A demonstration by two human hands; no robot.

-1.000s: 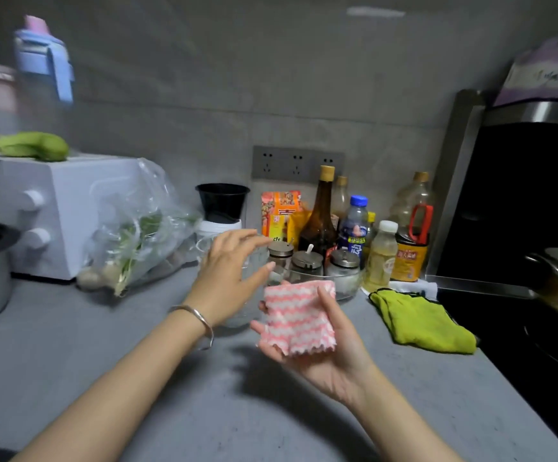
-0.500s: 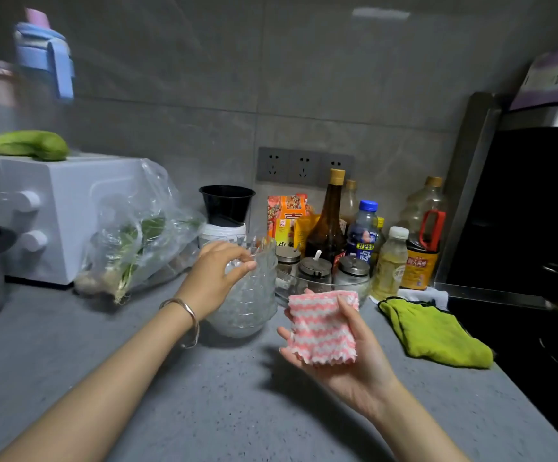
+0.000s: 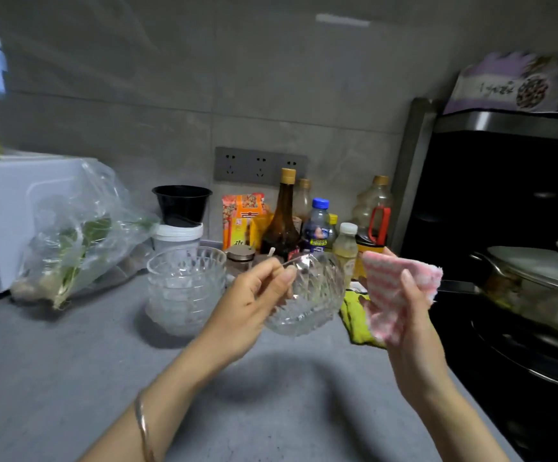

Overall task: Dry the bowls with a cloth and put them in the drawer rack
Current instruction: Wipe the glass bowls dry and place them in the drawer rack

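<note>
My left hand pinches the rim of a clear cut-glass bowl and holds it tilted in the air above the grey counter. Just to its right, my right hand holds a folded pink-and-white striped cloth, thumb pressed on its front. A stack of several matching glass bowls stands on the counter to the left of the lifted bowl. No drawer rack is in view.
Bottles and jars line the back wall. A green cloth lies behind my hands. A plastic bag of greens leans on a white appliance at left. A lidded pot sits on the black stove at right.
My left hand took the top bowl off the stack and lifted it to the right toward the cloth. My right hand rose with the cloth. The view shifted right.
</note>
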